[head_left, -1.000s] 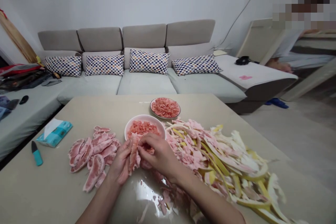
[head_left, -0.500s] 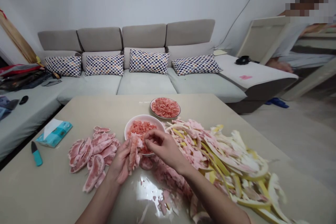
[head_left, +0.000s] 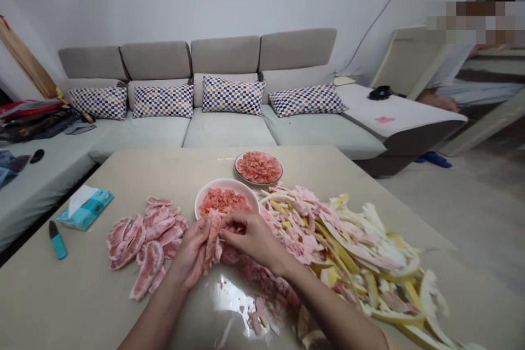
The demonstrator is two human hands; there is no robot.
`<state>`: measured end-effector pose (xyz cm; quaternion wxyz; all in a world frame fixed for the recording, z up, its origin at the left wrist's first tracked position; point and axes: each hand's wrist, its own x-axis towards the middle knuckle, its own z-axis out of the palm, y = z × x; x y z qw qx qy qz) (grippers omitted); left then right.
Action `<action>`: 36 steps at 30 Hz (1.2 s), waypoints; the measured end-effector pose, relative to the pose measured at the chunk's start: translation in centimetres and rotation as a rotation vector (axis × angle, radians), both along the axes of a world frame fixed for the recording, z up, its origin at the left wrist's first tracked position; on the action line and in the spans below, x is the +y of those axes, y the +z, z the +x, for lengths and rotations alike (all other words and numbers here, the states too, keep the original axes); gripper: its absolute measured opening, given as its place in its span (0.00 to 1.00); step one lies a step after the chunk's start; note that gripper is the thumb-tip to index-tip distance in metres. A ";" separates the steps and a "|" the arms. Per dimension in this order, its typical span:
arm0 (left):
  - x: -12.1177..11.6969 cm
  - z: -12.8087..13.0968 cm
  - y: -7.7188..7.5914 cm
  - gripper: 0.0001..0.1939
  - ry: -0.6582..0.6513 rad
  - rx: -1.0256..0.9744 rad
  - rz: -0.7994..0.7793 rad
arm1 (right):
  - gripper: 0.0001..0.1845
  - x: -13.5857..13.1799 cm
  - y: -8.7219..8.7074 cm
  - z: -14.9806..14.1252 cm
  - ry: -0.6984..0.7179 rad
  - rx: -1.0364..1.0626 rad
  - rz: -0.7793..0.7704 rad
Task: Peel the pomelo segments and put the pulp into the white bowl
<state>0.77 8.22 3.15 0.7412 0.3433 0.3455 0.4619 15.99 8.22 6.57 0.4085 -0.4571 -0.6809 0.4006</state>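
A partly peeled pink pomelo segment [head_left: 212, 238] is held upright in my left hand [head_left: 192, 251], at the near side of a white bowl [head_left: 199, 196]. My right hand [head_left: 251, 238] has thumb and forefinger pinched at the segment's right edge, where loose pale membrane shows. Red pomelo pulp [head_left: 223, 200] lies in the bowl, its near part hidden behind my hands. Left of my hands rests a pile of pomelo segments [head_left: 158, 228] with their pink skins on. A dark-rimmed plate [head_left: 238, 174] behind the bowl holds more red pulp.
Yellow and white pomelo peel [head_left: 348, 251] covers the table's right side, with membrane scraps [head_left: 258, 314] near me. A turquoise-handled knife [head_left: 58, 243] and tissue pack [head_left: 87, 209] lie at left. Beyond are a sofa [head_left: 229, 126] and a person [head_left: 451, 74] at far right.
My right hand has moved slightly down and closer to the segment, from above the bowl to the segment's edge. My left hand still holds the segment, which is turned a little.
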 end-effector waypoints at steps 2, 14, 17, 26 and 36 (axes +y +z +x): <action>0.0 0.1 0.1 0.12 0.004 -0.019 -0.012 | 0.05 0.0 0.0 0.1 -0.004 0.028 -0.043; 0.5 -0.7 -1.5 0.09 -0.075 -0.140 -0.053 | 0.06 1.0 -0.7 1.0 0.188 0.623 -0.614; 0.7 -0.9 -1.5 0.09 -0.041 -0.121 -0.059 | 0.06 1.4 -0.8 1.7 0.106 0.544 -0.509; 0.2 -0.2 0.3 0.13 0.018 -0.196 -0.032 | 0.10 3.1 -4.6 3.1 -0.225 -0.302 0.179; 0.6 -0.1 -0.1 0.14 0.206 -0.262 -0.038 | 0.07 2.7 -3.5 2.8 -0.246 -0.413 0.301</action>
